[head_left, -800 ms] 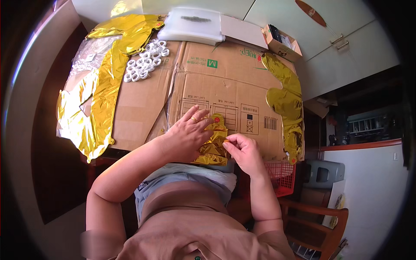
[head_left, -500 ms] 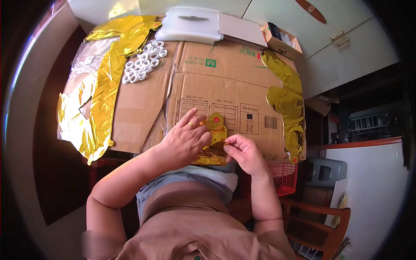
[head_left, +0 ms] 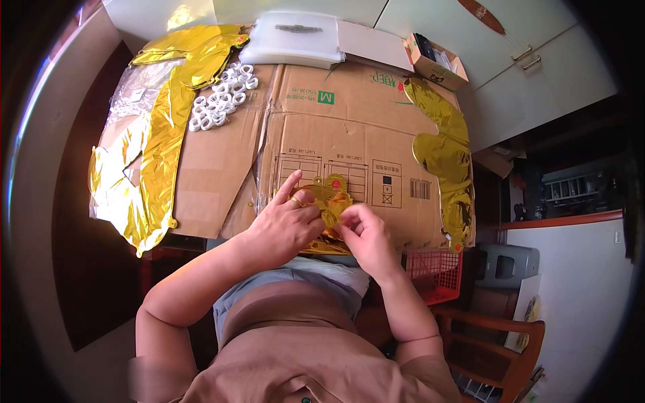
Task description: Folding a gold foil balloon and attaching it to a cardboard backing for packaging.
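Both hands work a small gold foil balloon at the near edge of a flattened cardboard box.

The left hand point(head_left: 285, 225) curls over the gold foil balloon point(head_left: 329, 201), index finger raised and pointing away, a ring on one finger; the right hand point(head_left: 366, 235) pinches the balloon's near edge with bent fingers. Both forearms come up from below. The balloon lies on the cardboard box point(head_left: 349, 127). Farther off lie white rings point(head_left: 222, 101), larger gold foil balloons point(head_left: 158, 154) and a stack of clear plastic bags point(head_left: 295, 37).

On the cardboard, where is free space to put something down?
The flattened cardboard is bare in its middle, between the white rings and the right gold foil balloon. Crowded: the left edge under gold foil, and the near edge, where both hands fold foil.
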The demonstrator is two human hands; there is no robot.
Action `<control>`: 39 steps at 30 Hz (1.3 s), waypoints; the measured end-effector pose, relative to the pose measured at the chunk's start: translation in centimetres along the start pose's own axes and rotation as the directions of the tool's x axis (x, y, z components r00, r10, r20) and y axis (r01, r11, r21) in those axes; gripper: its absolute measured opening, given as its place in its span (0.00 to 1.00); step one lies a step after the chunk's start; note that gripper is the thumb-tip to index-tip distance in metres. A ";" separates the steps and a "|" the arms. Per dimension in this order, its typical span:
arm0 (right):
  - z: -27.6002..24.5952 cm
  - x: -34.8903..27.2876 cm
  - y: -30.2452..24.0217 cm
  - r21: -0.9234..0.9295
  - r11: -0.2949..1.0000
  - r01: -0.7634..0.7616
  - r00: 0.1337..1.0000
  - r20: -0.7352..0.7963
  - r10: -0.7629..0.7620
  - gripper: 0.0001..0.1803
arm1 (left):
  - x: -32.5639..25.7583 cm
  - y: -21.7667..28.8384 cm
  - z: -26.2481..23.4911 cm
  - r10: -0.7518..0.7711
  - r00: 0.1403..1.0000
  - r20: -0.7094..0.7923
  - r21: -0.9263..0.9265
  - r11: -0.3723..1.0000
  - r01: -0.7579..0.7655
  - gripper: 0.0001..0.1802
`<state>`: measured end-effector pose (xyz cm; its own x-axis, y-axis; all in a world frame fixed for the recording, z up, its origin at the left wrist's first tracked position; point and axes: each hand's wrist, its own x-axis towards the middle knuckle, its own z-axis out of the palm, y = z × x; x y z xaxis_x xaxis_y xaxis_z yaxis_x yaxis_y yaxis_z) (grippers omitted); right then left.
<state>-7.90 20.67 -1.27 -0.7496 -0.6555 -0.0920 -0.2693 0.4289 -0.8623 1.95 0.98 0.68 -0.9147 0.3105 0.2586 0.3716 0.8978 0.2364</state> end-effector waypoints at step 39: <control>0.0 0.5 0.6 -0.125 0.982 0.139 0.980 -0.127 -0.155 0.07 | -4.0 1.9 3.5 -0.021 0.953 -0.302 -0.026 1.000 0.014 0.18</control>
<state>-8.38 20.61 -1.87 -0.7696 -0.6295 0.1070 -0.4444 0.4077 -0.7977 5.71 2.50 -3.18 -0.8315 0.1827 0.5247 0.3629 0.8937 0.2639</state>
